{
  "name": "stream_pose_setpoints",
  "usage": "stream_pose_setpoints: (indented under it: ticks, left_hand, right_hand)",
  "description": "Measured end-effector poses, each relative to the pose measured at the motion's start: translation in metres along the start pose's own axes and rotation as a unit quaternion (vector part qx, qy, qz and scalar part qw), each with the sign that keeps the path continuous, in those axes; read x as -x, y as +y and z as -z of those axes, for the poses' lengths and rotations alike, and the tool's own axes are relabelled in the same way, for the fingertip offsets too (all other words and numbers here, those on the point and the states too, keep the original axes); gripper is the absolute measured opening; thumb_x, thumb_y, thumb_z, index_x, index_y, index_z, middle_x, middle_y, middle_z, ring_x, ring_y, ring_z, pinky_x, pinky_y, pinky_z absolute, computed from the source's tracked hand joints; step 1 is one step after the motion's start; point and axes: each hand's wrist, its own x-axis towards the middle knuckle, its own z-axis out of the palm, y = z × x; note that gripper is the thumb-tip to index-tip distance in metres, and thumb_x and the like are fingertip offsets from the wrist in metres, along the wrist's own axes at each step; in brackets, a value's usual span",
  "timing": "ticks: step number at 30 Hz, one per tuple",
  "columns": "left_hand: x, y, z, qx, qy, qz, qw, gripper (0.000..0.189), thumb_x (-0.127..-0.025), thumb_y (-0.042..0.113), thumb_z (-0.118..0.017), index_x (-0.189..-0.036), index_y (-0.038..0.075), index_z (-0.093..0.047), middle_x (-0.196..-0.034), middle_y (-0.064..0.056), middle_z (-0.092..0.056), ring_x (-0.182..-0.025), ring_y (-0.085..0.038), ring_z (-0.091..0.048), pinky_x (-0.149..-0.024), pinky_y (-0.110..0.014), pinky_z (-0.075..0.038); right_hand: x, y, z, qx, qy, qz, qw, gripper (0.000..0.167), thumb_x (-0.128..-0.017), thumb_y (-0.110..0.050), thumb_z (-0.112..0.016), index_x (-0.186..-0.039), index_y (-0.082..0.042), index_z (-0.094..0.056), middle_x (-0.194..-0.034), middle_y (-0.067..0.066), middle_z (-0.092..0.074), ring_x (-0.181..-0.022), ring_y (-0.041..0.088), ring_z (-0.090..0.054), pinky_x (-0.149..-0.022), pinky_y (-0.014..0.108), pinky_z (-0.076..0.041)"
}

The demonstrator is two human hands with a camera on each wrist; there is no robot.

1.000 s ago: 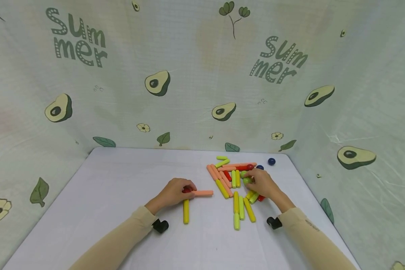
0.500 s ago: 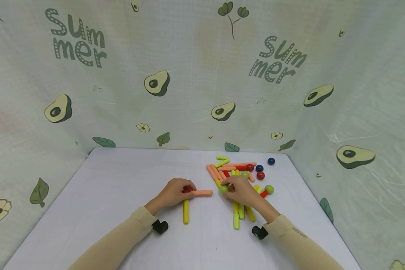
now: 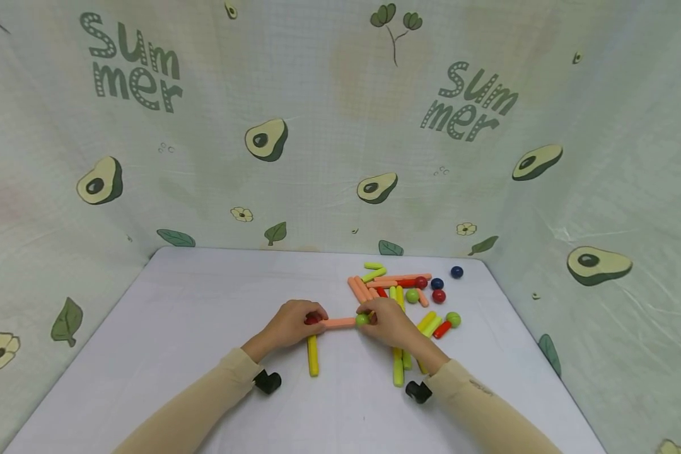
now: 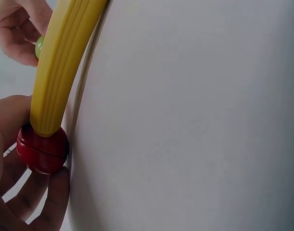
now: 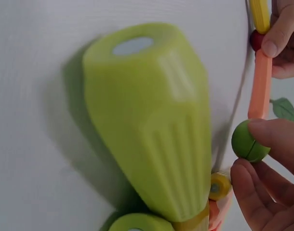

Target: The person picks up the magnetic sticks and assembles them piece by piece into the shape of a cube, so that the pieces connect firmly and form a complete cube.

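My left hand (image 3: 292, 323) pinches a dark red ball (image 4: 43, 153) between thumb and fingers. A yellow ribbed stick (image 3: 313, 357) meets the ball and points toward me. From the same ball a salmon-pink stick (image 3: 340, 323) runs to the right. My right hand (image 3: 388, 320) pinches a green ball (image 3: 362, 320) at the pink stick's free end. In the right wrist view, that ball (image 5: 248, 142) sits right at the stick's tip, with the thumb over it.
Right of and behind my right hand lie several yellow, lime, pink and red sticks. A lime stick (image 5: 152, 110) with a grey disc in its end looms large. Among them are red balls (image 3: 439, 296), green balls (image 3: 453, 319) and dark blue balls (image 3: 456, 272). Patterned cloth (image 3: 318, 126) surrounds the white table (image 3: 215, 290).
My right hand has picked the green ball out of the pile and carried it left to the pink stick's end. My left hand stays in place on the red ball.
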Motion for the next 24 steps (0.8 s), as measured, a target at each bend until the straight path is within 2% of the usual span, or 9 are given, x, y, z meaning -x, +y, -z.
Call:
stream_pose_setpoints:
  ticks: [7, 15, 20, 24]
  left_hand:
    - [0.002, 0.0, 0.0, -0.007, 0.007, 0.025, 0.9997, 0.014, -0.096, 0.022, -0.082, -0.108, 0.017, -0.078, -0.091, 0.011, -0.068, -0.08, -0.01, -0.056, -0.073, -0.027, -0.05]
    - [0.006, -0.001, 0.002, -0.007, 0.022, 0.053, 0.9984, 0.014, -0.094, 0.025, -0.084, -0.105, 0.019, -0.078, -0.086, 0.012, -0.065, -0.078, -0.009, -0.056, -0.071, -0.026, -0.049]
    - [0.009, -0.006, 0.003, -0.003, 0.018, 0.056, 0.9983, 0.013, -0.096, 0.03, -0.082, -0.103, 0.022, -0.077, -0.084, 0.014, -0.066, -0.077, -0.006, -0.058, -0.072, -0.026, -0.051]
    - [0.01, -0.007, 0.006, 0.009, 0.012, 0.057, 0.9983, 0.01, -0.097, 0.031, -0.081, -0.102, 0.023, -0.077, -0.085, 0.014, -0.068, -0.077, -0.006, -0.06, -0.072, -0.026, -0.052]
  right_hand:
    - [-0.005, 0.002, -0.008, 0.002, 0.017, -0.012, 0.9998, 0.03, -0.09, -0.012, -0.087, -0.118, -0.005, -0.077, -0.102, 0.0, -0.072, -0.088, 0.018, -0.062, -0.081, 0.03, -0.056]
    - [-0.013, -0.005, -0.013, 0.004, 0.058, -0.058, 0.9966, 0.026, -0.087, -0.018, -0.09, -0.108, -0.009, -0.076, -0.096, 0.0, -0.071, -0.088, 0.017, -0.063, -0.083, 0.036, -0.058]
    - [-0.019, -0.004, -0.017, -0.013, 0.057, -0.056, 0.9967, 0.024, -0.088, -0.016, -0.089, -0.107, -0.01, -0.077, -0.096, 0.0, -0.073, -0.087, 0.016, -0.065, -0.082, 0.035, -0.06]
    - [-0.022, -0.004, -0.019, -0.026, 0.047, -0.044, 0.9976, 0.023, -0.09, -0.014, -0.088, -0.11, -0.009, -0.077, -0.1, 0.002, -0.075, -0.09, 0.019, -0.069, -0.083, 0.034, -0.061]
